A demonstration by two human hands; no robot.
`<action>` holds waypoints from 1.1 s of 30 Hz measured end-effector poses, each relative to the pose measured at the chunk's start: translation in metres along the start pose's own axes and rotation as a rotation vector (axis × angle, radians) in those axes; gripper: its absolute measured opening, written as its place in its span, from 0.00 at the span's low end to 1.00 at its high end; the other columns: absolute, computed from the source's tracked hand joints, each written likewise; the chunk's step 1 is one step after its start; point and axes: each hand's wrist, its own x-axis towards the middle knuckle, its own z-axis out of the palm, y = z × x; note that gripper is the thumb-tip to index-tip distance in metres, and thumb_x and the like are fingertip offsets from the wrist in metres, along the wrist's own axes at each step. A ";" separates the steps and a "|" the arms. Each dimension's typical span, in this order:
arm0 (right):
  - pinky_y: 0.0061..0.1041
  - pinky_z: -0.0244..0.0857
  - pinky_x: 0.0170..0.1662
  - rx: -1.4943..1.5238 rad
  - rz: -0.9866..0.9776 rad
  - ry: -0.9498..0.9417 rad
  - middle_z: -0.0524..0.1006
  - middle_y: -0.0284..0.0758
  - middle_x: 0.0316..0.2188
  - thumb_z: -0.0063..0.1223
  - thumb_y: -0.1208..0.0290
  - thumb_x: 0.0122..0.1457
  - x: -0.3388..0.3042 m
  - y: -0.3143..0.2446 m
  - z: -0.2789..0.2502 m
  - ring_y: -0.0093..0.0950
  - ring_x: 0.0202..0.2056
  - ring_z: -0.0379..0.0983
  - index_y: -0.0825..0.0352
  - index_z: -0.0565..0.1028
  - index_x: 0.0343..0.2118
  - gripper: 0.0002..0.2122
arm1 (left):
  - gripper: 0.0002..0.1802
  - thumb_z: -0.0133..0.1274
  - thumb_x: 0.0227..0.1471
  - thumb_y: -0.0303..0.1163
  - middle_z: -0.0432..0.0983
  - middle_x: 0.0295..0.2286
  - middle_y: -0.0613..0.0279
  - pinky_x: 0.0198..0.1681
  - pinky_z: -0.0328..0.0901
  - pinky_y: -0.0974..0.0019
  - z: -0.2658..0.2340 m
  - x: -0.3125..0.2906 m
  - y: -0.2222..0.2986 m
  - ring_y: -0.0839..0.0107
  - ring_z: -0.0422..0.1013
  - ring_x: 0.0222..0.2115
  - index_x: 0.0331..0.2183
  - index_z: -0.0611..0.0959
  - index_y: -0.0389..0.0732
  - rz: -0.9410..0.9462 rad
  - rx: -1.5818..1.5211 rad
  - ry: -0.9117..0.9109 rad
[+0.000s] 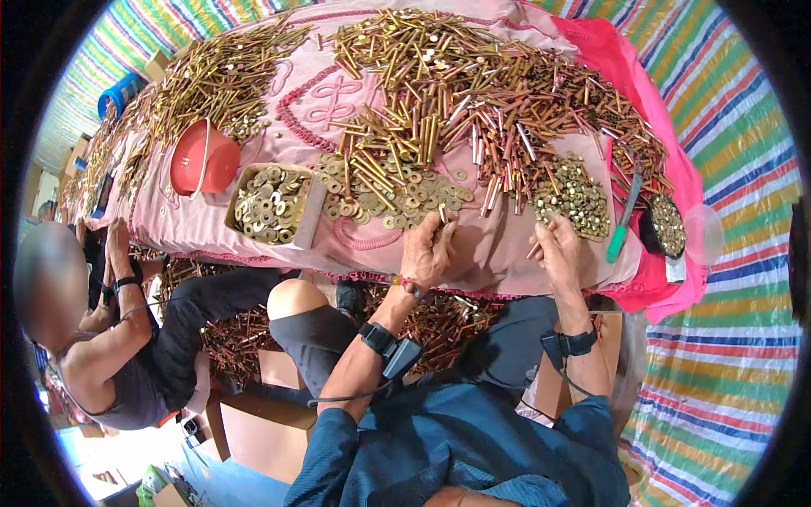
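Observation:
My left hand [428, 248] is closed in a pinch above the pink cloth, beside the near edge of a pile of flat round washers [405, 203]. A thin metal bolt with a bright tip [443, 209] pokes up from its fingers; the rest is hidden by the hand. Further right, my right hand [556, 247] is closed too, at the near edge of a heap of small nuts [574, 198]. Out of its fingertips sticks a short coppery bolt end [534, 251]. Long brass-coloured bolts [422, 135] lie heaped beyond both hands.
A box [314, 211] of washers and a red bucket [203, 160] stand to the left. On the right lie a green-handled tool [621, 237] and a dark bowl [650, 237] of nuts. Another person [110, 363] sits at the left. Cardboard boxes [262, 431] stand below.

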 end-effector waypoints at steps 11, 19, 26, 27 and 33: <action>0.41 0.70 0.32 -0.816 -0.383 -0.048 0.79 0.45 0.23 0.56 0.65 0.60 0.020 -0.023 0.021 0.46 0.26 0.77 0.65 0.78 0.37 0.09 | 0.05 0.49 0.63 0.29 0.72 0.15 0.65 0.20 0.65 0.69 0.007 -0.003 -0.016 0.75 0.71 0.15 0.38 0.78 0.39 0.199 0.169 0.017; 0.48 0.67 0.30 -1.208 -0.536 -0.100 0.79 0.47 0.25 0.51 0.68 0.61 0.057 -0.026 0.041 0.47 0.28 0.78 0.63 0.79 0.37 0.07 | 0.05 0.50 0.63 0.29 0.74 0.17 0.64 0.19 0.65 0.68 0.005 0.003 -0.008 0.75 0.71 0.15 0.37 0.78 0.39 0.155 0.125 0.038; 0.47 0.68 0.36 -1.276 -0.473 -0.193 0.80 0.47 0.27 0.54 0.64 0.58 0.072 -0.023 0.037 0.47 0.31 0.78 0.51 0.80 0.47 0.14 | 0.12 0.53 0.52 0.30 0.77 0.28 0.48 0.32 0.69 0.50 0.026 0.005 -0.062 0.47 0.75 0.29 0.41 0.78 0.43 0.361 0.128 0.037; 0.47 0.68 0.36 -1.504 -0.354 -0.094 0.80 0.47 0.27 0.55 0.64 0.57 0.077 -0.011 0.021 0.48 0.31 0.78 0.54 0.81 0.46 0.13 | 0.12 0.52 0.56 0.32 0.75 0.26 0.45 0.30 0.68 0.48 0.038 0.006 -0.056 0.43 0.74 0.28 0.42 0.76 0.42 0.438 0.251 0.041; 0.50 0.65 0.37 -1.292 -0.584 -0.164 0.77 0.51 0.27 0.60 0.71 0.52 0.078 -0.003 0.028 0.53 0.33 0.73 0.71 0.77 0.32 0.09 | 0.23 0.51 0.54 0.28 0.74 0.30 0.38 0.33 0.67 0.46 0.034 0.012 -0.066 0.37 0.72 0.33 0.52 0.73 0.44 0.395 0.070 0.107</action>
